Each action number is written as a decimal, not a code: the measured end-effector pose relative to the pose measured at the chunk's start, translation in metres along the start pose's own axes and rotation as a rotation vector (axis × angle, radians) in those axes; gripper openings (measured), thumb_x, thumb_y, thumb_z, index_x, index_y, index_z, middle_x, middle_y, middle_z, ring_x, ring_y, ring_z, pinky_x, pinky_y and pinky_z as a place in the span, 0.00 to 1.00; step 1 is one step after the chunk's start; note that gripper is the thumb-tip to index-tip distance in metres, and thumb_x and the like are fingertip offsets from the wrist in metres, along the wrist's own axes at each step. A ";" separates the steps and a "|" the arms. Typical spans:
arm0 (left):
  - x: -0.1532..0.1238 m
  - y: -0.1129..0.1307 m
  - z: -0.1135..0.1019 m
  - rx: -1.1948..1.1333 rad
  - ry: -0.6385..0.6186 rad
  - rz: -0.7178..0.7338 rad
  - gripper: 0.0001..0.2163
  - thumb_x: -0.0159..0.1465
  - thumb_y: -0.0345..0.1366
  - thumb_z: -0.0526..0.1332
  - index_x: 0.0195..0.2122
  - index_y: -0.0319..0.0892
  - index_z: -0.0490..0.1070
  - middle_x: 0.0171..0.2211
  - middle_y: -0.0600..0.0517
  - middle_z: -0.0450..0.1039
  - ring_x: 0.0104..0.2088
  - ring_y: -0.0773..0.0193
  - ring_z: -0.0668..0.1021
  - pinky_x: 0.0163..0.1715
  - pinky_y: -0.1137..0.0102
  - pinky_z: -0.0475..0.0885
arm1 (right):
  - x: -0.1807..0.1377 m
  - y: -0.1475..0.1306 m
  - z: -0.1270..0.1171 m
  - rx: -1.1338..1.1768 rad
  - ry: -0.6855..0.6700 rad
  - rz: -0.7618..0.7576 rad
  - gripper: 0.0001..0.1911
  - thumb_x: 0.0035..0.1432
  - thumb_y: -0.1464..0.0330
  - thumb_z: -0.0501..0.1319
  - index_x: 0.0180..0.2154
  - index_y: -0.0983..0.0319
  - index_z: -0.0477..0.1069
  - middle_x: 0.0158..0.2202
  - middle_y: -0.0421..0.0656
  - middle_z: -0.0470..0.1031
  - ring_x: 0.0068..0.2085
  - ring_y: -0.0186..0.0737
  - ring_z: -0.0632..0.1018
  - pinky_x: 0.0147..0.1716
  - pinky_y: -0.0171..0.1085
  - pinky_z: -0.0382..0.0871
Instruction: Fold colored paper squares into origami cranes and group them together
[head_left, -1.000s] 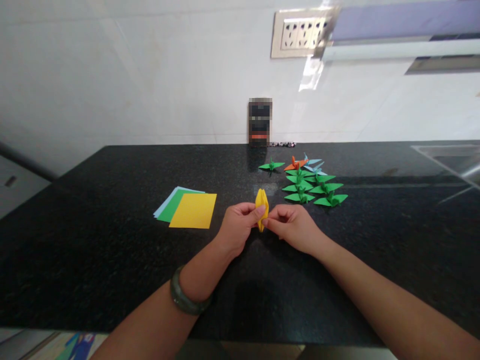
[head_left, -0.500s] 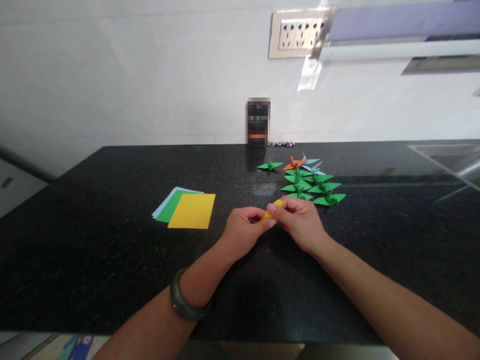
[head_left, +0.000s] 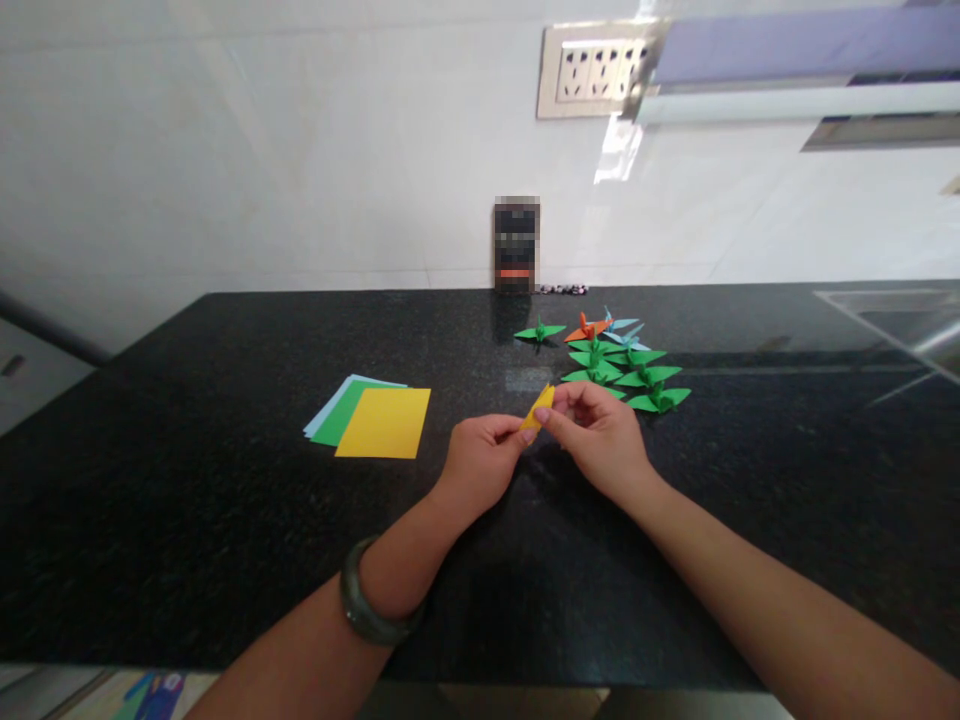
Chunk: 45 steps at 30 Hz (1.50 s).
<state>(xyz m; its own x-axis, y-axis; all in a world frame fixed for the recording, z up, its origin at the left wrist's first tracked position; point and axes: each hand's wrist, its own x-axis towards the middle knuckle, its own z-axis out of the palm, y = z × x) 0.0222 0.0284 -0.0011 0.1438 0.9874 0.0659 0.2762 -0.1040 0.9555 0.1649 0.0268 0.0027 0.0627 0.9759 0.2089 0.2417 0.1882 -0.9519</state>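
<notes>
A small folded piece of yellow paper is held up between my two hands, above the dark counter. My left hand pinches its lower left end between thumb and fingers. At its right side, my right hand has thumb and fingertips closed on the paper. Just beyond my right hand stand several green paper cranes, partly covered by that hand. An orange paper crane and light blue paper cranes are behind them, with a lone green crane off to the left.
Yellow, green and light blue paper squares lie overlapping left of my hands. A blurred dark box stands against the wall, a beaded string beside it. The black counter has its front edge near my forearms. Wall sockets are above.
The yellow folded paper now shows more of its length and points more upright. My right fingers have shifted slightly along it, and my left hand has moved a little to the left.
</notes>
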 end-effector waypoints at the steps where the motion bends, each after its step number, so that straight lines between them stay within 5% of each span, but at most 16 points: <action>1: 0.000 0.000 0.000 0.016 -0.007 0.017 0.08 0.53 0.37 0.61 0.27 0.41 0.78 0.23 0.54 0.76 0.23 0.66 0.72 0.24 0.74 0.63 | 0.000 0.000 0.000 0.015 -0.004 -0.004 0.09 0.46 0.64 0.63 0.29 0.61 0.67 0.22 0.37 0.65 0.22 0.31 0.65 0.21 0.32 0.59; 8: -0.001 0.000 0.001 0.013 -0.047 -0.001 0.09 0.54 0.38 0.60 0.28 0.39 0.77 0.24 0.52 0.76 0.25 0.66 0.73 0.25 0.74 0.64 | 0.002 0.002 -0.004 -0.072 -0.048 -0.216 0.05 0.48 0.69 0.62 0.25 0.61 0.67 0.24 0.39 0.67 0.26 0.33 0.68 0.26 0.33 0.63; 16: 0.000 0.004 0.002 -0.413 -0.120 -0.189 0.09 0.53 0.38 0.62 0.28 0.37 0.75 0.21 0.52 0.73 0.23 0.70 0.72 0.25 0.75 0.66 | 0.003 0.001 -0.015 -0.354 -0.155 -0.694 0.09 0.54 0.74 0.56 0.31 0.59 0.75 0.30 0.44 0.71 0.31 0.34 0.73 0.29 0.33 0.67; 23: 0.002 0.005 0.007 -0.568 -0.044 -0.265 0.12 0.47 0.41 0.67 0.26 0.36 0.74 0.20 0.53 0.72 0.20 0.72 0.71 0.24 0.75 0.67 | 0.002 0.003 -0.011 -0.569 -0.195 -0.829 0.11 0.58 0.72 0.54 0.32 0.63 0.75 0.28 0.46 0.71 0.30 0.34 0.72 0.27 0.32 0.67; 33: 0.003 0.003 0.006 -0.870 -0.140 -0.312 0.08 0.50 0.35 0.64 0.29 0.36 0.71 0.26 0.52 0.73 0.26 0.70 0.73 0.31 0.72 0.69 | -0.001 0.004 -0.007 -0.781 -0.264 -0.809 0.13 0.60 0.70 0.52 0.32 0.64 0.75 0.26 0.44 0.71 0.28 0.33 0.71 0.26 0.31 0.64; 39: 0.001 0.003 0.003 -0.841 -0.123 -0.315 0.10 0.51 0.38 0.65 0.27 0.35 0.71 0.23 0.53 0.71 0.24 0.72 0.72 0.29 0.75 0.69 | -0.003 0.002 -0.006 -0.658 -0.315 -0.733 0.12 0.59 0.72 0.52 0.29 0.63 0.73 0.27 0.44 0.70 0.29 0.34 0.71 0.28 0.32 0.65; 45: 0.003 0.000 0.003 -0.803 -0.040 -0.346 0.12 0.45 0.37 0.69 0.28 0.34 0.73 0.25 0.51 0.73 0.25 0.70 0.74 0.29 0.74 0.70 | -0.001 0.000 -0.004 -0.280 -0.087 -0.261 0.04 0.51 0.69 0.59 0.30 0.63 0.68 0.24 0.40 0.68 0.24 0.31 0.70 0.21 0.30 0.64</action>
<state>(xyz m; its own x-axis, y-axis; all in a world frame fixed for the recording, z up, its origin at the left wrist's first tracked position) 0.0256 0.0314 -0.0019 0.2129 0.9415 -0.2613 -0.4404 0.3312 0.8344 0.1690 0.0249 0.0038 -0.1153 0.9073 0.4045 0.4943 0.4056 -0.7689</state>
